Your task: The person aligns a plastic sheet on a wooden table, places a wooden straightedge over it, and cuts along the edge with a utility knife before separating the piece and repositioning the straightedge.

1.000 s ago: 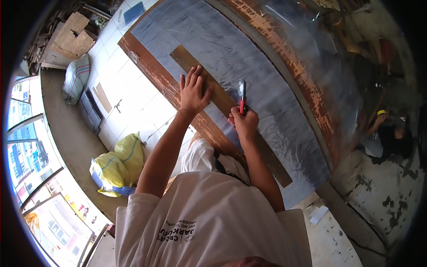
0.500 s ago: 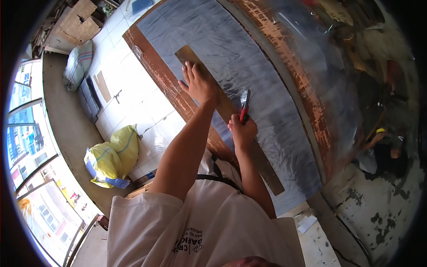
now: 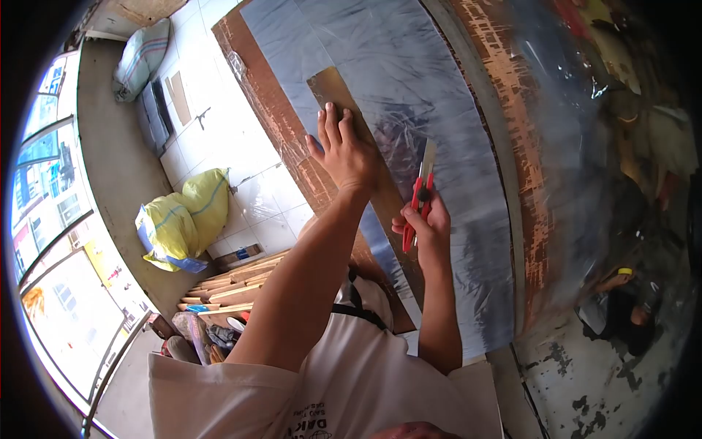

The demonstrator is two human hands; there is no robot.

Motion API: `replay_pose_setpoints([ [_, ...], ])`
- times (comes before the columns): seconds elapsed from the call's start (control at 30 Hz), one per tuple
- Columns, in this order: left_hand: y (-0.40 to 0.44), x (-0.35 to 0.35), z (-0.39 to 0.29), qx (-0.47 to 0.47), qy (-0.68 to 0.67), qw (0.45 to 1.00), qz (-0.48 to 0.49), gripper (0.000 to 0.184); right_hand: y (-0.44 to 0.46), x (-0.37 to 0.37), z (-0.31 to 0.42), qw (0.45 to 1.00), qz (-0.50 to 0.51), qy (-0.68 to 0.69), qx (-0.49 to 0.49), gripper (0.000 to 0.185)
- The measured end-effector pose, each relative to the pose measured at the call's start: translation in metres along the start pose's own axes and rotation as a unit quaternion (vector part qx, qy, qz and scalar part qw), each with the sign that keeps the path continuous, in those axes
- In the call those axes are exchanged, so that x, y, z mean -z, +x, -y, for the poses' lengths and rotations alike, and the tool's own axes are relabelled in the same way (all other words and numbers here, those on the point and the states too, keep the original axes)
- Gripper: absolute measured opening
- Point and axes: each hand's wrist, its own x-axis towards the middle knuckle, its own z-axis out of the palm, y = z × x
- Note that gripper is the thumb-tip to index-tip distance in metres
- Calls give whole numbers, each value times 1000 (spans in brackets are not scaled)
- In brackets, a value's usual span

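Observation:
My left hand (image 3: 344, 154) lies flat with fingers spread on a long, narrow brown strip (image 3: 333, 85), pressing it against a shiny grey-blue plastic sheet (image 3: 457, 99). To the right of the strip, my right hand (image 3: 434, 223) is closed around a red utility knife (image 3: 419, 196). Its wide blade is out and points away from me, over the sheet. I cannot tell whether the blade touches anything. A worn brown board (image 3: 252, 88) shows under the sheet's left edge. My right forearm hides part of the strip's near end.
Yellow sacks (image 3: 191, 208) lie on white floor tiles at the left, with a pale sack (image 3: 142, 58) farther off. Stacked wooden slats (image 3: 238, 282) are beside my left arm. Another person (image 3: 625, 311) is low at the right, beyond a plastic-covered brown surface (image 3: 537, 146).
My right hand has turned, so the knife's red handle shows more fully. My left hand stays flat on the strip. The whole view has shifted, bringing the wooden slats into sight.

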Motion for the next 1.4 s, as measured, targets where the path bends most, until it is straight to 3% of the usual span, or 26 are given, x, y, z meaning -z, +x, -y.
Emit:
replay_pose_setpoints([
  [0.03,0,0,1,-3,-5,1000,2,32,3,-7,20,1000,2,-5,-5,38],
  [0.1,-1,0,2,-2,-9,1000,3,32,17,-16,45,982,28,-188,-5,50],
  [0.13,-1,-1,3,-8,-14,1000,1,33,28,-20,44,981,28,-192,-7,50],
  [0.17,-2,-1,5,-3,-15,1000,3,33,39,-24,40,923,28,-349,160,56],
  [0.2,-2,-1,6,-10,-4,1000,9,34,46,-29,38,813,27,-485,320,63],
  [0.23,-2,-1,7,-16,7,1000,14,35,48,-32,39,811,29,-489,319,63],
  [0.3,-3,-1,7,-10,-3,1000,16,39,49,-41,47,749,72,-603,265,71],
  [0.33,-3,0,7,-10,-11,1000,18,43,47,-47,56,743,84,-630,210,62],
  [0.43,-2,0,7,-10,-10,1000,24,50,50,-49,51,742,91,-625,225,62],
  [1.07,0,8,7,0,-45,998,47,49,28,-61,52,717,82,-670,174,77],
  [1.4,4,5,5,0,-48,999,9,39,0,-42,44,685,88,-714,114,87],
])
